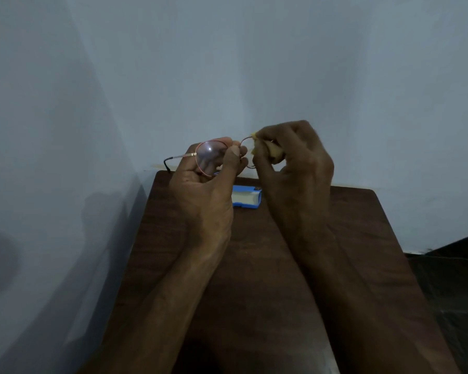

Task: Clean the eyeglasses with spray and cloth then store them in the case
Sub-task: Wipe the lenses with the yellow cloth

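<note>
Head view | eyeglasses [214, 157] held above table's [254, 252] far end, left hand [203, 190] pinching bridge | right hand [289, 163] pinching yellow cloth [274, 152] round right lens | blue case [246, 198] open below | advice: rub lightly in circles, brace the frame.

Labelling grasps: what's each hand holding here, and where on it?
Left hand pinches the eyeglasses by one lens rim, near the bridge. Right hand pinches a yellow cloth bunched over the other lens.
</note>
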The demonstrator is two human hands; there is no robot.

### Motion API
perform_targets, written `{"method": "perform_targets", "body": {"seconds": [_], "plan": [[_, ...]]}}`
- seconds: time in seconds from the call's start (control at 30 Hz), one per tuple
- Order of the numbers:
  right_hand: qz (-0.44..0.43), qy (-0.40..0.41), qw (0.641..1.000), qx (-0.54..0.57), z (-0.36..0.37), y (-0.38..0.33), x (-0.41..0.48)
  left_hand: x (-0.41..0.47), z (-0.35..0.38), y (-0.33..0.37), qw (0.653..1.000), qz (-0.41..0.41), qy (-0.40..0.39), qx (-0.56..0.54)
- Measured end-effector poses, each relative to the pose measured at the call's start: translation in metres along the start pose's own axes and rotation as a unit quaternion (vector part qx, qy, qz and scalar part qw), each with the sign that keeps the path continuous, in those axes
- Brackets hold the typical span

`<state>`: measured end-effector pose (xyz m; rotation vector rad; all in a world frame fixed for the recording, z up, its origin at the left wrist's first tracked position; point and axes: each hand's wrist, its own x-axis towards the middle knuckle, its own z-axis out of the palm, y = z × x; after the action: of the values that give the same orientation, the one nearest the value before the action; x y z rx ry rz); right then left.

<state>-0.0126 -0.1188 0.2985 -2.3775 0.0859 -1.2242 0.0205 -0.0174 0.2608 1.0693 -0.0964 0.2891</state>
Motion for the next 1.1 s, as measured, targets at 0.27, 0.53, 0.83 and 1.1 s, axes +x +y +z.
{"method": "perform_targets", "body": {"seconds": [0.27, 0.53, 0.83, 1.1], "plan": [[-0.001, 0.012, 0.999, 0.035, -0.005, -0.014, 0.003, 0.003, 0.001, 0.01, 1.0, 0.02, -0.016, -0.014], [-0.005, 0.0, 0.999, 0.052, -0.006, -0.014, -0.009, 0.004, 0.007, 0.016, 0.998, -0.025, 0.02, -0.045], [-0.01, -0.012, 0.999, 0.042, -0.014, -0.015, -0.016, -0.005, 0.005, 0.013, 0.998, -0.029, 0.036, -0.05], [-0.002, -0.031, 0.998, 0.046, -0.015, -0.009, -0.018, -0.006, 0.003, 0.012, 0.996, -0.043, 0.042, -0.072]]}}
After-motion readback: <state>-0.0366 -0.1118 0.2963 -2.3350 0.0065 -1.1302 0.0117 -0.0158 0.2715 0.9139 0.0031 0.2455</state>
